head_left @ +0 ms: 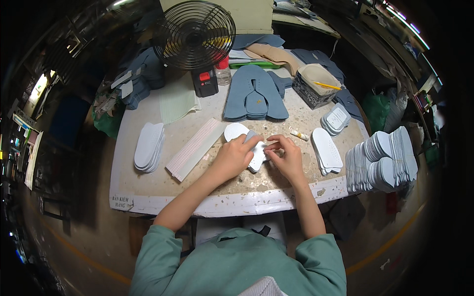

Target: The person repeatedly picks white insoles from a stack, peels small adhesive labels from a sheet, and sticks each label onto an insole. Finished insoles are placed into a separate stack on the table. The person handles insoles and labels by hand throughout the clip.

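A small pile of white, rounded, flat cut pieces (236, 130), which look like shoe parts, lies in front of me near the middle of the table. My left hand (235, 157) bends over the pile, its fingers closed on a white piece (256, 162) with a grey-blue underside or layer (251, 135). At the right edge of that piece is my right hand (285, 157), thumb and forefinger drawn together. Whatever lies between those fingertips is too small to make out.
A ruled strip (195, 150) lies left of the pile, with white piece stacks (149, 147) (327, 151) on both sides. Bundled pieces (382, 163) stand at the right edge. Behind are grey-blue shoe parts (242, 93), a fan (195, 37) and a tub (316, 86).
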Demonstrator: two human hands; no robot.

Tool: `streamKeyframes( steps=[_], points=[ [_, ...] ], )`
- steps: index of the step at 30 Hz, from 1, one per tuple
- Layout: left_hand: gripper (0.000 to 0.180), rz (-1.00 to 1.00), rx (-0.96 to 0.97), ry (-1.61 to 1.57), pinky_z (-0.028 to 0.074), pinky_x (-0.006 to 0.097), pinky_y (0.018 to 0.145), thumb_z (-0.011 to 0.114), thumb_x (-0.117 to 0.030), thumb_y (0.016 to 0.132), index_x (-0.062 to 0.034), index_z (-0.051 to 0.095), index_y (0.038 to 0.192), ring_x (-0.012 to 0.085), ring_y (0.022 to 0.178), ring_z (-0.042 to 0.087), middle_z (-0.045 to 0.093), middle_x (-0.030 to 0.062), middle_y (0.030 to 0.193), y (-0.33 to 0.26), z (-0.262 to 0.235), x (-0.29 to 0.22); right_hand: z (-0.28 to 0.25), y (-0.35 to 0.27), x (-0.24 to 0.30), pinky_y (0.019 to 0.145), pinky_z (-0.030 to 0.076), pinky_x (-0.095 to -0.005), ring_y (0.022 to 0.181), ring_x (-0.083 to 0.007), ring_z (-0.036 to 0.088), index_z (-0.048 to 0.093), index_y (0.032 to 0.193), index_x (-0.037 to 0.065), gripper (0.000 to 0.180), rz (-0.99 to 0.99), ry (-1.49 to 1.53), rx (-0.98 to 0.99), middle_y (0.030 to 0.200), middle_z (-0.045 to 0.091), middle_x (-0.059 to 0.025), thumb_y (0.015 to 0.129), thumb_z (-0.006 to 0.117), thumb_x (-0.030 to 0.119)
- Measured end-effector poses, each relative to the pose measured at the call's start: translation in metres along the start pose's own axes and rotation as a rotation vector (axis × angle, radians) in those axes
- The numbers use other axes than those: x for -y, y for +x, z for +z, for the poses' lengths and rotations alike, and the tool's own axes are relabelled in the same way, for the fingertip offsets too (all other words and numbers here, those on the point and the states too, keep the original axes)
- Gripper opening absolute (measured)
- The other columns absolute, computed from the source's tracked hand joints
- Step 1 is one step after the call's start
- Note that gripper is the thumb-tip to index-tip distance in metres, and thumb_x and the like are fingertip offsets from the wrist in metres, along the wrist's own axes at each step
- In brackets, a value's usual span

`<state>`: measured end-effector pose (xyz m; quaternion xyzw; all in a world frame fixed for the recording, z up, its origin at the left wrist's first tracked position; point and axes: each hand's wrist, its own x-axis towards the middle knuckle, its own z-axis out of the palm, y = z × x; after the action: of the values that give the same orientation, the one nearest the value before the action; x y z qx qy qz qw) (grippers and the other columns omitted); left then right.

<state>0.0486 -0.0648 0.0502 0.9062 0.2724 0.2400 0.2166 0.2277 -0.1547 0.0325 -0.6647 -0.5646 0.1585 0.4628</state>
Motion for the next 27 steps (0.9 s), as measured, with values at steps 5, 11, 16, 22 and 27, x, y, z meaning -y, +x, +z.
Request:
streamKeyframes(
  steps=[5,11,16,22,27],
  points=[
    [0.044,0.079,-0.107,0.229,0.053,0.045,0.074,0.073,-0.024,0.075,-0.0125,0.058,0.114,0.0339,0.096,0.060,0.056,0.0153,0.102,-0.010,0.017,-0.020,0.009,0.005,-0.007,0.073,0.052,-0.0332,0.088,-0.0212,0.065,0.066,0.105,0.010,0.029,-0.237,-0.273,-0.116,0.084,0.072,-0.0033,0.076,0.072,0.006],
    [0.038,-0.038,-0.016,0.032,0.052,0.043,0.078,0.071,-0.023,0.076,-0.0122,0.058,0.110,0.0348,0.090,0.061,0.059,0.0153,0.098,-0.006,0.009,-0.014,0.002,0.005,-0.005,0.077,0.054,-0.0290,0.082,-0.0180,0.068,0.063,0.113,0.006,0.042,-0.057,0.159,-0.095,0.101,0.064,-0.0113,0.074,0.067,-0.006],
    [0.028,-0.099,-0.114,-0.372,0.051,0.044,0.082,0.056,-0.010,0.080,-0.0100,0.060,0.107,0.0369,0.088,0.064,0.065,0.0173,0.097,0.006,-0.011,0.007,0.015,-0.001,0.014,0.073,0.054,-0.0286,0.082,-0.0152,0.067,0.057,0.105,0.003,0.035,-0.081,0.314,0.181,0.103,0.054,-0.0089,0.073,0.067,-0.008],
    [0.020,-0.133,0.063,-0.338,0.050,0.039,0.082,0.051,-0.005,0.081,-0.0063,0.063,0.097,0.0338,0.089,0.064,0.067,0.0160,0.095,0.012,-0.020,0.018,0.031,-0.007,0.025,0.070,0.055,-0.0341,0.080,-0.0265,0.067,0.052,0.098,0.004,0.029,-0.228,0.053,0.193,0.101,0.051,-0.0118,0.075,0.065,-0.009],
    [0.026,-0.069,0.035,-0.172,0.050,0.040,0.080,0.069,-0.020,0.077,-0.0120,0.062,0.101,0.0322,0.091,0.062,0.060,0.0127,0.093,0.001,-0.010,0.006,0.023,-0.002,0.017,0.070,0.055,-0.0339,0.080,-0.0243,0.067,0.054,0.092,0.001,0.023,-0.205,0.066,0.004,0.096,0.053,-0.0114,0.074,0.065,-0.009]
  ],
)
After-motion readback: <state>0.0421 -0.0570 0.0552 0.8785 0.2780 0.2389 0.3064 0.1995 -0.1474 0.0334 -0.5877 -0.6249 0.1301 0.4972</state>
